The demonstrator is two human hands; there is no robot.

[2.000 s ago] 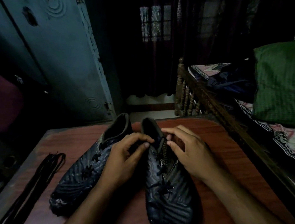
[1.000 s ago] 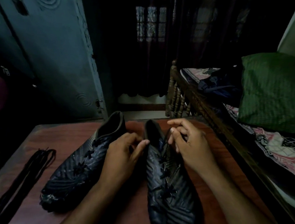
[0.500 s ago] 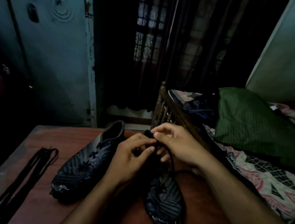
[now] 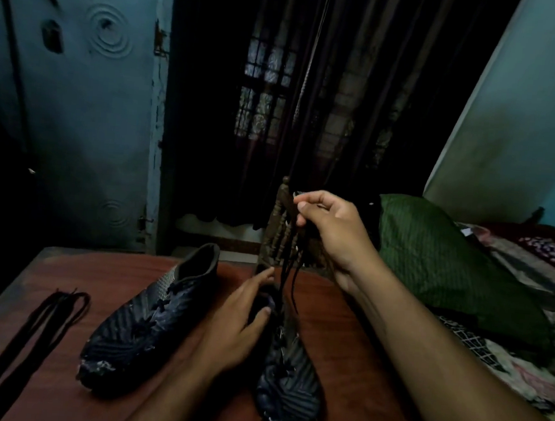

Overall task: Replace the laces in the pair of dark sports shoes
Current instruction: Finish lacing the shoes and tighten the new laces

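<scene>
Two dark sports shoes lie on a reddish-brown table [image 4: 359, 333], toes toward me. The left shoe [image 4: 148, 319] is laced and untouched. My left hand [image 4: 237, 320] grips the ankle part of the right shoe [image 4: 288, 387], thumb on its tongue. Raised above that shoe, my right hand [image 4: 331, 228] pinches a black lace [image 4: 292, 278], whose strands hang down into the shoe's upper eyelets. Lower eyelets still hold lace. A bundle of dark spare laces [image 4: 38, 324] lies at the table's left edge.
A wooden bed frame [image 4: 279, 237] stands just past the table's far edge, with a green pillow [image 4: 442, 256] and patterned bedding [image 4: 508, 344] on the right. A blue metal cupboard [image 4: 88, 112] is at the left and dark curtains [image 4: 311, 96] behind.
My right hand has risen from the right shoe's opening, drawing the lace up out of the top eyelets. My left hand has moved from pinching at the opening to holding the shoe down.
</scene>
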